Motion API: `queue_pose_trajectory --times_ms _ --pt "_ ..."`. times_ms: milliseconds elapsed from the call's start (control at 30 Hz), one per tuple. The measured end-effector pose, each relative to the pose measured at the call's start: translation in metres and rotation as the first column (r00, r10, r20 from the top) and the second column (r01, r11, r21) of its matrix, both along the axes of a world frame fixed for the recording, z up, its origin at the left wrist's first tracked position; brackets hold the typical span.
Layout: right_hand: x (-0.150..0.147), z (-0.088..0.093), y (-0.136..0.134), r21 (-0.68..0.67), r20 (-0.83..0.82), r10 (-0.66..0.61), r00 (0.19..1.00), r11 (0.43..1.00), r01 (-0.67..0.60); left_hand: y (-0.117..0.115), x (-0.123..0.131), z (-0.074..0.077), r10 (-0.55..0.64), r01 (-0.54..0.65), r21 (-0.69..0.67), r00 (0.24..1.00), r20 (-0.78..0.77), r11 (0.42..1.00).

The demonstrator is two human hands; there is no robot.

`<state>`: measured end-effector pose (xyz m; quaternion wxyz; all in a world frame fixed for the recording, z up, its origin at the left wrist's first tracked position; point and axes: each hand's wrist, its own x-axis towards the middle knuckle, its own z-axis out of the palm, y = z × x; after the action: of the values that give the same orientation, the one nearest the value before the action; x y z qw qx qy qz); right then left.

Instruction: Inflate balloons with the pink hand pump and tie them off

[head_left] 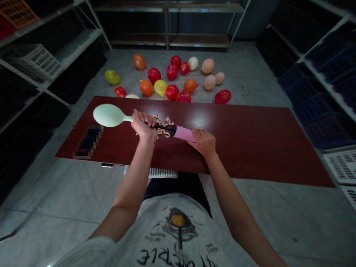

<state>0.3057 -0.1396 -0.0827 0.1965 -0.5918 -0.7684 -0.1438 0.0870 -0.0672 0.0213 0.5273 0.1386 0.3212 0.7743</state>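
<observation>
A pale green balloon (108, 115), partly inflated and long in shape, points to the left above the table. My left hand (144, 125) is closed around its neck, where it meets the black nozzle end of a hand balloon pump (183, 133). The pump has a pink barrel and a black front part. Wrapped round the barrel's right end is my right hand (204, 141). Beneath the black part lies a small heap of limp, peach-coloured uninflated balloons (167, 121), partly hidden by my left hand and the pump.
The dark red-brown table (258, 144) spans the view in front of me. On its left lies a pixelated dark rectangular object (89, 141). Several inflated balloons (172, 92) rest on the floor beyond. Shelves with crates (41, 61) stand along the sides.
</observation>
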Motion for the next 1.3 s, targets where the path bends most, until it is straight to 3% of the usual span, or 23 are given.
queue_pose_trajectory --times_ms 167,300,600,767,967,1100,1300 --pt "-0.003 0.003 0.001 -0.041 0.002 -0.009 1.000 0.999 0.009 0.005 -0.048 0.020 -0.017 0.018 0.016 0.998 -0.061 1.000" --pt "-0.004 0.002 0.002 -0.053 -0.022 -0.031 0.999 0.998 0.029 0.007 -0.064 0.027 0.011 -0.003 0.066 0.993 -0.120 0.998" --pt "0.004 0.001 0.004 -0.068 -0.109 -0.156 0.982 0.987 0.149 0.013 -0.027 0.013 0.073 -0.046 0.105 0.961 -0.268 0.993" --pt "0.005 0.000 0.005 -0.028 -0.125 -0.165 0.978 0.986 0.163 0.005 0.018 0.008 0.037 -0.012 0.116 0.975 -0.217 0.993" --pt "0.006 -0.004 0.004 0.014 -0.108 -0.163 0.981 0.986 0.165 -0.010 0.073 -0.012 -0.042 0.046 0.065 0.997 -0.061 0.997" --pt "0.003 -0.004 0.003 0.003 -0.082 -0.117 0.990 0.993 0.117 -0.010 0.070 -0.016 -0.074 0.076 0.052 0.997 -0.027 0.996" --pt "-0.005 -0.002 0.001 -0.022 -0.002 -0.031 1.000 0.999 0.031 -0.006 0.030 -0.014 -0.074 0.074 0.012 0.997 0.007 0.997"
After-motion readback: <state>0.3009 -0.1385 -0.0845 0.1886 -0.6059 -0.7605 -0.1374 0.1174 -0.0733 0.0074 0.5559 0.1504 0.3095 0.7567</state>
